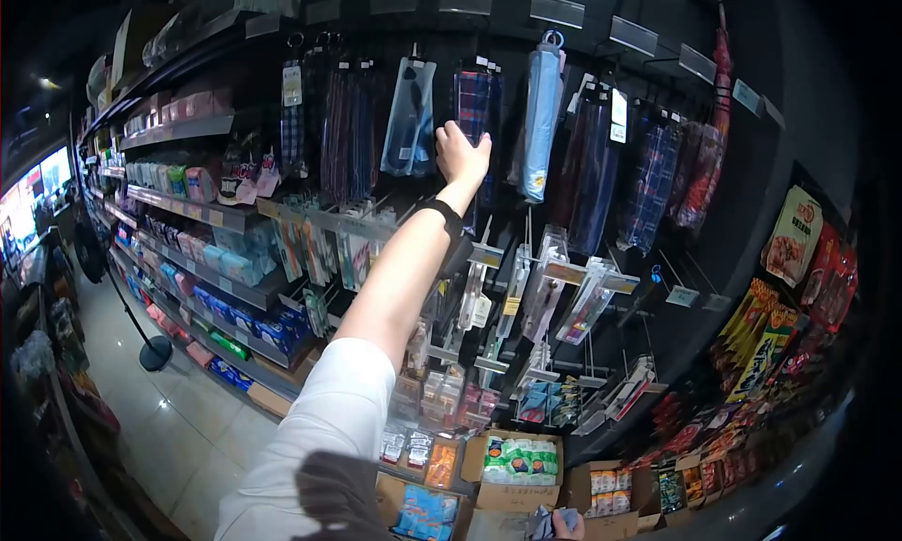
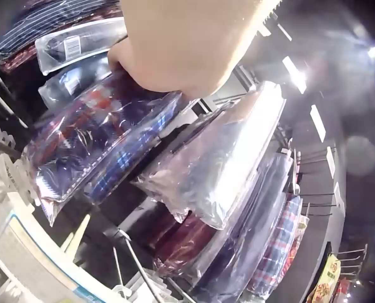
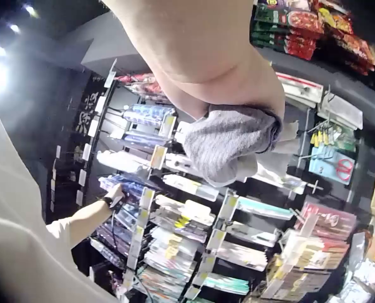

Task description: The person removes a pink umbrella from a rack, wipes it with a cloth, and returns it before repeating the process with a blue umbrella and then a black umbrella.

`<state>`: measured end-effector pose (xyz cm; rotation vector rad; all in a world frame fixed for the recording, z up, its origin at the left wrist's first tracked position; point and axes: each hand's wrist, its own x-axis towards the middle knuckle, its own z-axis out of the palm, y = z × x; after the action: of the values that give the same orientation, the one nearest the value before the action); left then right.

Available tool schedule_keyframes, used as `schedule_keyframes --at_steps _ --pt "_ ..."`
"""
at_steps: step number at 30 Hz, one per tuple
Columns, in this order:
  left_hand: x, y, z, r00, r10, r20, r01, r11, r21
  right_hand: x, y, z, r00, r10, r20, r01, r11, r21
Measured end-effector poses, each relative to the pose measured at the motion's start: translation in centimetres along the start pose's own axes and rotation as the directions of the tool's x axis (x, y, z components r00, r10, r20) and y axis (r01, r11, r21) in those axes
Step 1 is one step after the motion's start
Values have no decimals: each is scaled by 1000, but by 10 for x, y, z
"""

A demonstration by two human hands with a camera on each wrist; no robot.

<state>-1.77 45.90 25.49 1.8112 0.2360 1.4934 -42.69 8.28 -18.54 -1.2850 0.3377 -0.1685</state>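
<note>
My left hand (image 1: 462, 156), with a black band at its wrist, reaches up to the hanging rack and grips a red-and-blue plaid folding umbrella (image 1: 473, 97) in a clear sleeve. In the left wrist view that plaid umbrella (image 2: 93, 136) slants below the hand (image 2: 181, 50), beside a blue plaid one (image 2: 134, 148); the fingertips are hidden. A light blue umbrella (image 1: 540, 118) hangs to the right, and a clear pouch with a dark item (image 1: 409, 118) to the left. Low at the front, my right hand (image 1: 567, 524) holds a bunched grey cloth (image 3: 231, 139).
More sleeved umbrellas (image 1: 648, 184) hang farther right. Hooks with small packaged goods (image 1: 554, 297) project below. Shelves of boxed goods (image 1: 202, 212) run along the left above a tiled floor (image 1: 202, 428), where a stand with a round base (image 1: 155, 353) stands. Open cartons (image 1: 517, 494) sit underneath.
</note>
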Motion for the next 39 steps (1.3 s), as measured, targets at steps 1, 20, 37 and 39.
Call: schedule_keyframes --at_steps 1,20,37,39 --pt "2 0 -2 1000 24 -9 -24 1000 -14 -2 -4 11 999 -9 -43 12 996 85" --pt "-3 -21 -146 955 131 266 111 672 -732 3 -32 114 985 58 165 -87 981 175" --pt "-362 -114 -345 435 -106 894 701 664 -262 -41 -84 220 678 -629 380 725 656 -210" --pt "-385 -122 -359 392 -163 905 699 692 -178 -38 -91 226 629 -692 355 759 645 -86"
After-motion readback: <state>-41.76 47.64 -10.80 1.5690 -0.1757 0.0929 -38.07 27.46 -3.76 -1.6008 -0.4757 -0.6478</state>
